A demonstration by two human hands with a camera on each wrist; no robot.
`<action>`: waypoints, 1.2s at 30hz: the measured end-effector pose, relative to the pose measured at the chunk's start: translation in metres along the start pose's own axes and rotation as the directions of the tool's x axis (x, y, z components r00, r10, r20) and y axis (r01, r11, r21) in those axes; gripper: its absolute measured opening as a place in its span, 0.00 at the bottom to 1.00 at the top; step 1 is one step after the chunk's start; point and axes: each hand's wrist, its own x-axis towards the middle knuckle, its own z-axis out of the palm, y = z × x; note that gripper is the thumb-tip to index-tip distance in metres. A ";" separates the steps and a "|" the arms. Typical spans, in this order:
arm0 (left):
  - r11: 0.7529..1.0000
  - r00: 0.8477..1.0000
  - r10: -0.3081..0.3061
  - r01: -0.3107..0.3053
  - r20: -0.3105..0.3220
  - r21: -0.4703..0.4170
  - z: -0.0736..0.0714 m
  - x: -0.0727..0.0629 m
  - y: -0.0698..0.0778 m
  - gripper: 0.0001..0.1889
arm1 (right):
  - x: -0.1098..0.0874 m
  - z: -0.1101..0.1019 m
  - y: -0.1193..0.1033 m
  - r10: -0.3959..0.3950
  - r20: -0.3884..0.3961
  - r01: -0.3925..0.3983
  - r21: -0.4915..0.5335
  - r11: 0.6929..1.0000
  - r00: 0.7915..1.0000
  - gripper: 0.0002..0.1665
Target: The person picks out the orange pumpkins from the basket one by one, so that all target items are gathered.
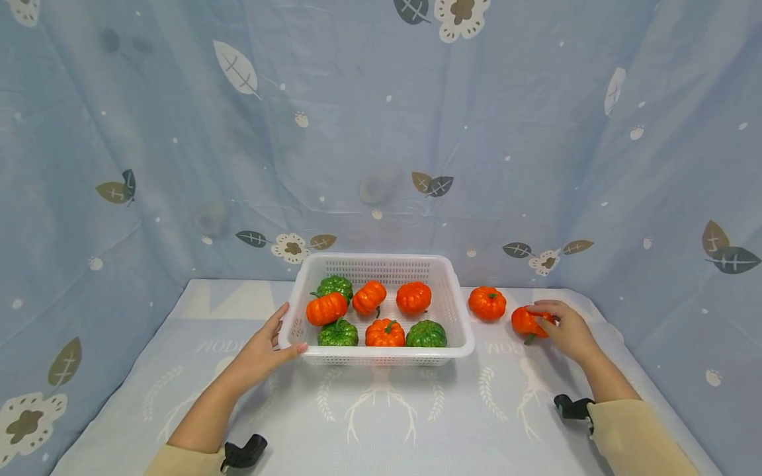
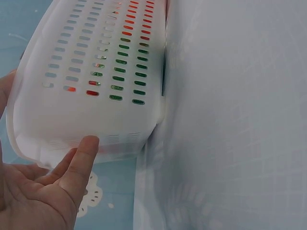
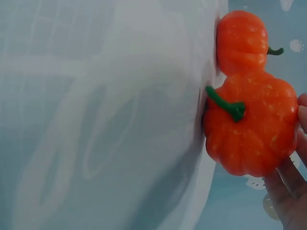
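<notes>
A white plastic basket (image 1: pixel 381 352) with slotted walls holds several small orange pumpkins (image 1: pixel 413 297) and three green pumpkins (image 1: pixel 426 334). My left hand (image 1: pixel 262 355) grips the basket's near left corner, its thumb at the front rim and fingers along the left side. In the left wrist view, fingertips touch the basket's outer wall (image 2: pixel 86 115). To the right of the basket, my right hand (image 1: pixel 571 330) holds an orange pumpkin (image 3: pixel 254 124) with a green stem, thumb and fingers around it. Another orange pumpkin (image 1: pixel 487 303) lies between that one and the basket.
A pale patterned cloth (image 1: pixel 381 416) covers the table. Behind and at both sides hangs a blue curtain (image 1: pixel 357 132) with leaves and flowers. Black wrist devices sit near the left sleeve (image 1: pixel 184 461) and the right sleeve (image 1: pixel 639 436).
</notes>
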 end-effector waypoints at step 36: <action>1.000 1.000 -0.015 0.015 0.008 -0.004 0.001 -0.001 0.003 0.57 | 0.005 -0.019 0.028 0.147 0.067 -0.137 -0.133 0.982 0.987 0.43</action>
